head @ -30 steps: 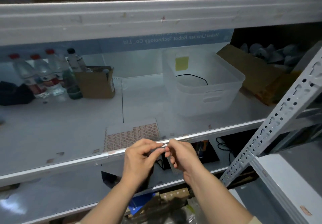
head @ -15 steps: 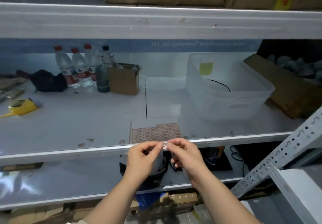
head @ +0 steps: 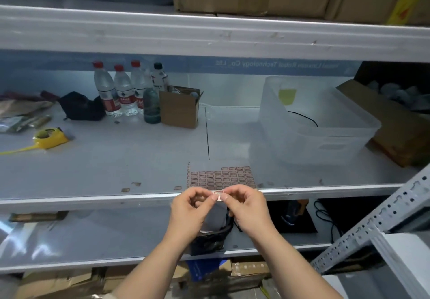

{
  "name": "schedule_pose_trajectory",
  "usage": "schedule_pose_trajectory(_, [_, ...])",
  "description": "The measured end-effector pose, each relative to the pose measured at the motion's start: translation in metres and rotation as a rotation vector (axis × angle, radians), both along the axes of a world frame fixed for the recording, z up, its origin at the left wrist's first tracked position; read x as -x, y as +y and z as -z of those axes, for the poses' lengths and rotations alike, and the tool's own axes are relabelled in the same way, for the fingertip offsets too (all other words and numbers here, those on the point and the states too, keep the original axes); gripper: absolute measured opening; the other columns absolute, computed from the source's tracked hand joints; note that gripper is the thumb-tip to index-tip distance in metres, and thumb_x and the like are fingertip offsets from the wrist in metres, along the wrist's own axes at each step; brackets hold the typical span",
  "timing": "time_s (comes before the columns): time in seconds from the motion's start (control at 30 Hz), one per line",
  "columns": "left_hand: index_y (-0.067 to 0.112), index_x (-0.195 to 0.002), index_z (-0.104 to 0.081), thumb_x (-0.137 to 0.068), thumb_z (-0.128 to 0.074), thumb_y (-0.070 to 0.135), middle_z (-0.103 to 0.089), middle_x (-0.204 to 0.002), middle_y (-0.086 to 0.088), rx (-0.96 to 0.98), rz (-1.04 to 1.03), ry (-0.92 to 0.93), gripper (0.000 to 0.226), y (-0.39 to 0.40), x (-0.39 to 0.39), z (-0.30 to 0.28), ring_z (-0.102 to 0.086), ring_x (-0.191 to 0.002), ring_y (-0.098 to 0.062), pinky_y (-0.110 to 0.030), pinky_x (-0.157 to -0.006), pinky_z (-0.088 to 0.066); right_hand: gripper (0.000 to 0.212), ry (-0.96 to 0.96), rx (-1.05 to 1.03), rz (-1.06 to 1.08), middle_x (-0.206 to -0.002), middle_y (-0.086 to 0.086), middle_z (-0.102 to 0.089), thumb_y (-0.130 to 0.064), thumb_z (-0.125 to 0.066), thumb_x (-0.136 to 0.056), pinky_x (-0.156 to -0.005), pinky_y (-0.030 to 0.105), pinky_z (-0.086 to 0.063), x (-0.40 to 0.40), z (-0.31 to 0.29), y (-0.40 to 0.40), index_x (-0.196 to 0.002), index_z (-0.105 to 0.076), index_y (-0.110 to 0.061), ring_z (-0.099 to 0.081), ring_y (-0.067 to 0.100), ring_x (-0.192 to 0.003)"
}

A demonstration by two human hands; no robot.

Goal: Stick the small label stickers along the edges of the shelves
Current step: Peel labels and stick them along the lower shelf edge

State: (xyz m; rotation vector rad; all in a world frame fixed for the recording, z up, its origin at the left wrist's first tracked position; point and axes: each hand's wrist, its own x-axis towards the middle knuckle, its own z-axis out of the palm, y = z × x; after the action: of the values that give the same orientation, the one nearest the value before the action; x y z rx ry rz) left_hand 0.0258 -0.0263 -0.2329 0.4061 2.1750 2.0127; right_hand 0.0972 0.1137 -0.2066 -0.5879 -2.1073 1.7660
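A small red-bordered label sticker [head: 219, 194] is pinched between the fingertips of my left hand [head: 192, 210] and my right hand [head: 247, 208], just in front of the middle shelf's front edge [head: 116, 198]. The sticker sheet [head: 220, 177], with several rows of red-bordered labels, lies flat on the shelf directly behind my hands. A few loose stickers [head: 177, 188] lie on the shelf near the edge to the left of the sheet. The upper shelf's front edge [head: 209, 35] runs across the top of the view.
On the shelf stand water bottles [head: 121, 89], a small cardboard box [head: 180, 106], a clear plastic bin [head: 314, 121], a yellow tape measure [head: 47, 137] and a black pouch [head: 81, 106]. A perforated upright [head: 372, 219] slants at the right. A black object [head: 209, 236] sits on the lower shelf under my hands.
The view has swung left and up, so more of the shelf's left side shows. My hands stay together on the sticker and have risen closer to the shelf edge.
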Motion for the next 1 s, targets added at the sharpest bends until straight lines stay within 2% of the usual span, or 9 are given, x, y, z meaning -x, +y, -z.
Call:
schedule_pose_trajectory(0.07, [0.027,-0.078,-0.076,-0.083,-0.084,0.019,-0.066,-0.063,0.012,0.040,0.026,0.026,0.012,-0.005,0.001,0.000,-0.051,-0.057,-0.002,-0.017,-0.057,-0.046,0.005,-0.012,-0.040,-0.016,-0.078,0.006,-0.074,-0.011,-0.078,-0.089,-0.058,0.024,-0.051,0.001,0.001,-0.003,-0.087,-0.078,-0.016,-0.059,0.010,-0.060])
schedule_pose_trajectory(0.17, [0.018,-0.076,-0.077,-0.083,-0.083,0.016,-0.063,-0.061,0.011,0.026,0.051,-0.030,0.010,-0.012,0.002,0.004,-0.052,-0.058,-0.004,-0.027,-0.059,-0.049,0.016,-0.020,-0.103,-0.023,-0.078,-0.004,-0.075,-0.013,-0.080,-0.087,-0.066,0.028,-0.052,0.002,0.008,-0.006,-0.081,-0.077,-0.027,-0.063,0.010,-0.067])
schedule_pose_trajectory(0.3, [0.015,-0.075,-0.077,-0.083,-0.083,0.014,-0.063,-0.058,0.010,0.051,0.078,-0.037,0.010,-0.018,0.005,0.011,-0.052,-0.055,-0.001,-0.016,-0.053,-0.045,0.018,-0.014,-0.183,-0.014,-0.081,-0.007,-0.078,-0.015,-0.082,-0.084,-0.078,0.032,-0.060,0.003,0.019,-0.009,-0.080,-0.078,-0.031,-0.072,0.011,-0.080])
schedule_pose_trajectory(0.43, [0.019,-0.074,-0.078,-0.083,-0.083,0.016,-0.067,-0.060,0.010,0.076,0.063,-0.046,0.011,-0.021,0.009,0.019,-0.057,-0.054,0.001,-0.015,-0.050,-0.047,0.018,-0.051,-0.269,-0.029,-0.077,-0.015,-0.076,-0.023,-0.082,-0.084,-0.073,0.024,-0.058,0.007,0.022,-0.010,-0.078,-0.077,-0.038,-0.070,0.003,-0.075])
schedule_pose_trajectory(0.57, [0.019,-0.071,-0.079,-0.082,-0.085,0.018,-0.070,-0.062,0.000,0.108,-0.007,-0.116,0.012,-0.025,0.011,0.036,-0.059,-0.054,-0.007,-0.021,-0.050,-0.050,0.013,-0.187,-0.412,0.014,-0.079,-0.018,-0.074,-0.036,-0.076,-0.086,-0.073,0.021,-0.054,0.006,0.026,-0.003,-0.099,-0.076,-0.040,-0.065,-0.001,-0.069])
schedule_pose_trajectory(0.7, [0.018,-0.073,-0.079,-0.080,-0.086,0.020,-0.072,-0.063,0.002,0.182,-0.076,-0.196,0.011,-0.035,0.018,0.062,-0.062,-0.061,-0.009,-0.021,-0.060,-0.052,0.003,-0.243,-0.385,0.042,-0.076,-0.017,-0.073,-0.035,-0.075,-0.086,-0.069,0.025,-0.055,0.003,0.032,0.009,-0.087,-0.075,-0.038,-0.063,0.001,-0.064])
schedule_pose_trajectory(0.8, [0.018,-0.078,-0.078,-0.081,-0.086,0.020,-0.069,-0.061,0.005,0.215,-0.095,-0.248,0.009,-0.038,0.023,0.080,-0.061,-0.060,-0.010,-0.024,-0.062,-0.052,0.006,-0.257,-0.356,0.039,-0.073,-0.013,-0.073,-0.033,-0.076,-0.086,-0.068,0.030,-0.059,0.002,0.038,0.016,-0.082,-0.075,-0.036,-0.068,0.010,-0.066])
schedule_pose_trajectory(0.9, [0.015,-0.082,-0.076,-0.081,-0.086,0.016,-0.071,-0.060,0.004,0.217,-0.107,-0.307,0.010,-0.036,0.025,0.096,-0.066,-0.061,-0.011,-0.028,-0.068,-0.056,0.007,-0.256,-0.361,0.014,-0.074,-0.018,-0.073,-0.032,-0.076,-0.086,-0.068,0.029,-0.058,0.002,0.040,0.020,-0.081,-0.075,-0.037,-0.067,0.010,-0.067])
schedule_pose_trajectory(1.0, [0.019,-0.079,-0.077,-0.080,-0.086,0.021,-0.077,-0.068,0.001,0.272,-0.165,-0.367,0.009,-0.030,0.029,0.111,-0.074,-0.073,-0.017,-0.031,-0.073,-0.058,0.008,-0.256,-0.398,-0.036,-0.080,-0.025,-0.071,-0.033,-0.076,-0.086,-0.066,0.025,-0.055,0.002,0.041,0.027,-0.080,-0.074,-0.038,-0.066,0.009,-0.070])
